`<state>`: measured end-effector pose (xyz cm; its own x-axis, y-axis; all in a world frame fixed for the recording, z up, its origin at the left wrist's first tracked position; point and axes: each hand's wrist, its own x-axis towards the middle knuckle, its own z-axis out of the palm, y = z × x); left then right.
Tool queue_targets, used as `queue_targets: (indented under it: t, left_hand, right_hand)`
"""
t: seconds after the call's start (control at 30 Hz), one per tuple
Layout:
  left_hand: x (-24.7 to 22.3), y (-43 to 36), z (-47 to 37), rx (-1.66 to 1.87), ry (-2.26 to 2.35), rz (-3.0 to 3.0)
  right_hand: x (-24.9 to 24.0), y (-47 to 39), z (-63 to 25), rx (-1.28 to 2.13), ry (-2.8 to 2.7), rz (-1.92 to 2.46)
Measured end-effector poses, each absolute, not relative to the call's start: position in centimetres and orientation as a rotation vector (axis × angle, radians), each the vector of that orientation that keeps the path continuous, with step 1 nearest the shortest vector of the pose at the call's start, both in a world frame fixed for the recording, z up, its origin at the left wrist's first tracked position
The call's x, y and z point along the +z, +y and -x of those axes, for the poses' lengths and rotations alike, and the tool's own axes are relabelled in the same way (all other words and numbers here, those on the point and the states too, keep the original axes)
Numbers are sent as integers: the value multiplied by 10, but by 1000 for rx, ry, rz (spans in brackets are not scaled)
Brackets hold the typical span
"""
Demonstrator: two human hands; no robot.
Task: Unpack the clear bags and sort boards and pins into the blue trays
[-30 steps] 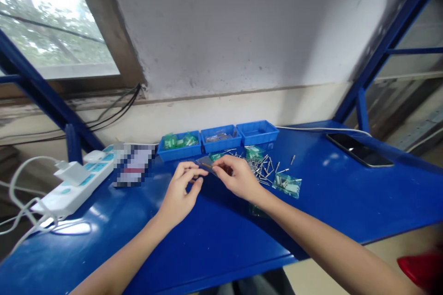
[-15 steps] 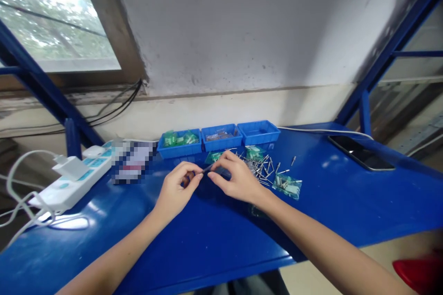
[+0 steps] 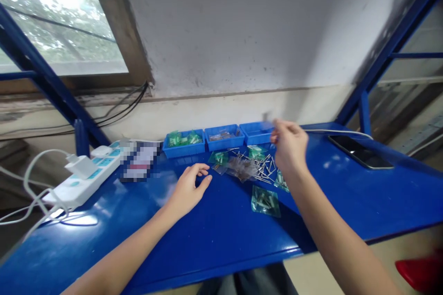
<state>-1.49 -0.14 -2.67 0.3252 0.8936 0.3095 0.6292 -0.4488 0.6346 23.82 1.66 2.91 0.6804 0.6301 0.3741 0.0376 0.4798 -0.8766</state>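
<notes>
Worked over a blue table, with a white power strip along its left edge. Had, in a row at its far edge, a left tray with small green packets inside, a middle tray with see-through bags inside, and a right tray, partly hidden behind the right hand. Held that hand raised at the right tray's right end, with thumb and fingers closed in a tight pinch. Held the left hand low, short of the left tray, half spread, with thumb apart from loosely curled fingers and nothing visible in the grasp; could not tell resting from hovering. Had a dark phone lying toward the far right corner, a heap of clear bags near the middle, a flat green pouch between heap and near edge, and scattered metal pins just right of the heap. Had, in the right hand's pinch, a blurred see-through piece, level with the right tray's back edge; could not tell above from in front. Seemed, by judgement, at the step of placing that piece in the right tray; probably called for a slight lowering inside the rim, then a loosened pinch.
</notes>
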Motion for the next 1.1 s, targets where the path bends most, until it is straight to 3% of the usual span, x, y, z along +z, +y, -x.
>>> queue_targets:
  t: [0.13,0.27,0.43,0.57,1.1]
  left_hand:
    - [-30,-5,14,733,1306,-2421]
    - [-30,-8,13,439,1254,-2609]
    - [-28,-8,15,184,1173,-2696]
    - [-29,-10,23,129,1194,-2696]
    - [-40,-5,29,231,1237,-2584]
  right_hand:
    - [59,10,-270,0,-516,752]
    - [63,14,-248,-369,-849,881]
    - [11,41,-201,-78,-1823,1478]
    - [-22,33,-185,-22,-2144,1489]
    - [-19,15,-173,256,-2500,1298]
